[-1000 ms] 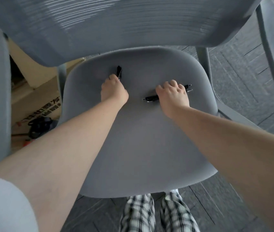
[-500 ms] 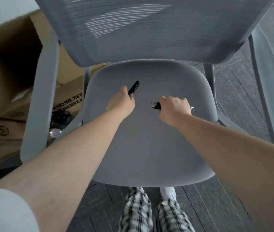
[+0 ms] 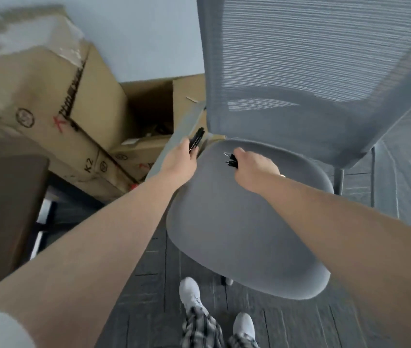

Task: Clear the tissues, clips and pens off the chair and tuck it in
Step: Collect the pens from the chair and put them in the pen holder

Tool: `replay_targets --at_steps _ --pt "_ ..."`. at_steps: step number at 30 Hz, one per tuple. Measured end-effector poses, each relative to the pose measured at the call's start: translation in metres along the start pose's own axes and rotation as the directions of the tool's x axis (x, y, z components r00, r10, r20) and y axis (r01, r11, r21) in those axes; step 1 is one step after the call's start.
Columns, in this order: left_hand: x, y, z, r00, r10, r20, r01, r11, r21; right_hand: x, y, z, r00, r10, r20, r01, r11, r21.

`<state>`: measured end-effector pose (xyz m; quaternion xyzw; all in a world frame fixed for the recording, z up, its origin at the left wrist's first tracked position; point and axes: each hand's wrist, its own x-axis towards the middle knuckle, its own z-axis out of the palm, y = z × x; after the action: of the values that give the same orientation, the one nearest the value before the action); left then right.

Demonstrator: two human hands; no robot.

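A grey office chair with a mesh back fills the right side, its seat (image 3: 244, 222) bare. My left hand (image 3: 179, 159) is lifted over the seat's left rear corner and is closed around a black pen (image 3: 196, 140) that sticks up past the fingers. My right hand (image 3: 252, 169) hovers above the back of the seat, gripping black pens (image 3: 230, 159) whose silver tips poke out to the left. No tissues or clips show on the seat.
Stacked cardboard boxes (image 3: 56, 106) stand to the left of the chair, one open box (image 3: 154, 114) behind the armrest (image 3: 184, 126). A dark brown tabletop (image 3: 1, 209) sits at the near left. My feet (image 3: 192, 295) stand on grey floor planks.
Both hands have lifted their pens off the seat and swung left. My view has turned left, so the boxes and the brown tabletop now show.
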<state>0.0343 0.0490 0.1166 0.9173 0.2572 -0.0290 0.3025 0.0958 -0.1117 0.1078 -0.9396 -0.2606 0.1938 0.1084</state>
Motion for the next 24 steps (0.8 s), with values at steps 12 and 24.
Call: replay_targets --at_steps 12,24 --pt "-0.135 -0.117 -0.125 0.927 -0.318 -0.200 0.281 0.940 -0.191 -0.042 -0.189 0.010 0.939 -0.330 0.093 0.325 0.943 0.069" --pt "-0.299 -0.313 -0.221 0.736 -0.601 -0.311 0.501 0.793 -0.346 -0.119 -0.421 0.109 0.773 -0.599 0.208 0.590 0.800 0.111"
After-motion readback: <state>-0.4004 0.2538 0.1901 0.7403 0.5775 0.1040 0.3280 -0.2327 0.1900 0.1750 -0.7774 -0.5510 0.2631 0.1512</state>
